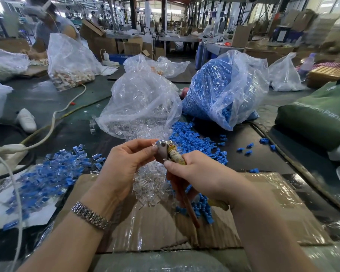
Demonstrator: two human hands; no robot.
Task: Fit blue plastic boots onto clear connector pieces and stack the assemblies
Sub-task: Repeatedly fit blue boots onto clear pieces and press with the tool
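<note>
My right hand grips the taped handles of a plier-like metal tool held above the cardboard sheet. My left hand pinches a small clear connector piece at the tool's jaws. Beneath my hands lies a heap of loose clear connector pieces. Loose blue boots spread behind the tool, and more blue boots lie under my right wrist. A pile of finished blue-and-clear assemblies sits at the left.
A clear bag of connector pieces and a bag of blue boots stand behind my hands. A green bag lies right. White cables cross the left side. Another person works at the far left among more bags.
</note>
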